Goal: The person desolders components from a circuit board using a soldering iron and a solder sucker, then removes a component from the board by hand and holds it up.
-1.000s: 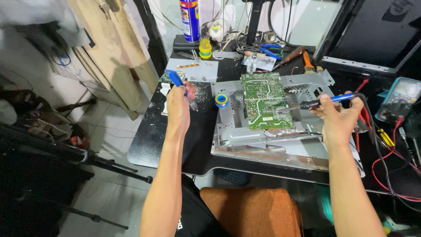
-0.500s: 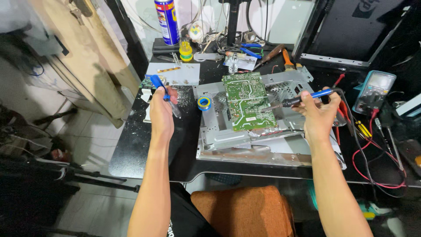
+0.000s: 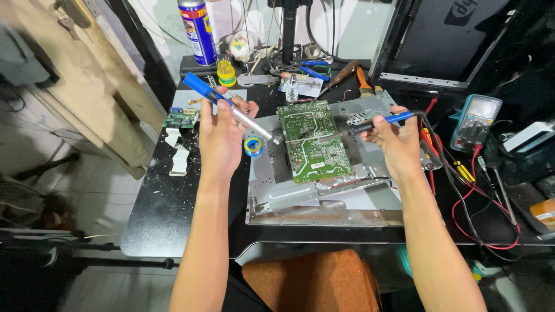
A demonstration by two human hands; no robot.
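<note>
A black worktable (image 3: 173, 202), speckled with pale flecks, carries everything. A grey metal chassis (image 3: 324, 196) lies flat near its front edge. Left of it sit a small green circuit board (image 3: 181, 118) and white ribbon strips (image 3: 179, 159). Along the back edge stand a blue and yellow spray can (image 3: 197, 29) and a yellow bit holder (image 3: 226, 72), with blue-handled pliers (image 3: 315, 68) nearby. On the right lies a multimeter (image 3: 476, 121) (its red leads trail over the tabletop).

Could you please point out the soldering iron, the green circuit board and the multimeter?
Soldering iron (image 3: 386, 121), head view, on its blue handle.
Circuit board (image 3: 312, 140), head view, on its middle.
Multimeter (image 3: 476, 121), head view, on its dial.
</note>
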